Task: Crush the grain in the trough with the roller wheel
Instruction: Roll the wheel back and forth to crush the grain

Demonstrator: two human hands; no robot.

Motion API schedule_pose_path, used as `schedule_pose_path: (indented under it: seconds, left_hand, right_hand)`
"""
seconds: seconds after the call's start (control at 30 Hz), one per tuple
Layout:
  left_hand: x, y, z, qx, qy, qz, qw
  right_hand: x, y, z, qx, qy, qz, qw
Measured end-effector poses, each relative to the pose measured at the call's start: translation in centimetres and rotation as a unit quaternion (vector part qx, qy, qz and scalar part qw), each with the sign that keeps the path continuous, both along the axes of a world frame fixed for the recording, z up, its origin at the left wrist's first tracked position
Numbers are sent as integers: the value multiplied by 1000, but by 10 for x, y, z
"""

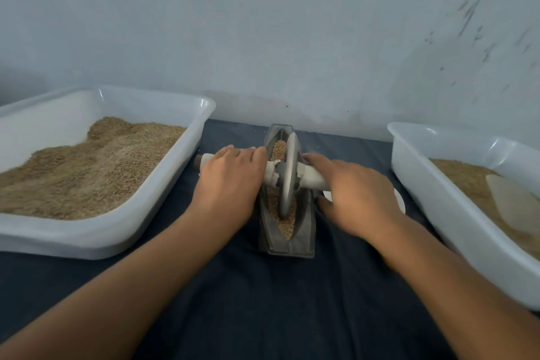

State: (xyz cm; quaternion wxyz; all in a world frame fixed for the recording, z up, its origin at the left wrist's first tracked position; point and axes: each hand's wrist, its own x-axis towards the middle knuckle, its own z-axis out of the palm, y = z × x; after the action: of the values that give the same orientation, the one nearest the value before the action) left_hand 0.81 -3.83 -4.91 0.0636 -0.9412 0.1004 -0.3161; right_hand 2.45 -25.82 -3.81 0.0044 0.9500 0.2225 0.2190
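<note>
A narrow grey metal trough point(304, 238) lies lengthwise on the dark cloth in the middle. Tan grain point(279, 149) fills its channel. A grey roller wheel point(289, 175) stands upright in the channel on a pale cross handle point(311, 177). My left hand point(230, 175) grips the handle's left side, close to the wheel. My right hand point(355, 193) rests over the handle's right side, fingers curved down around it and thumb below. The handle's right end is hidden under my right hand.
A white plastic tub point(181, 184) heaped with grain stands at the left. A second white tub point(423, 202) at the right holds grain and a pale scoop point(514, 202). A small white dish point(401, 202) peeks out behind my right hand. A wall rises just beyond the trough.
</note>
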Motion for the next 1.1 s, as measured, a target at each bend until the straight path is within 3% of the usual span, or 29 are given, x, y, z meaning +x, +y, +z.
schedule_pose_path:
  seconds: [0.27,0.67,0.9,1.1]
  left_hand:
    - [11,5,-6,-10,22,23,999]
    - [78,5,2,37,30,91,995]
    - [104,13,4,-25,75,58,995]
    - [99,8,6,-3,49,64,997]
  right_hand:
    - [15,8,0,-15,-27,-15,999]
    - [95,17,3,-6,40,-51,998]
    - [126,21,21,-54,83,-36,994]
    - [120,18,17,-32,91,-59,994]
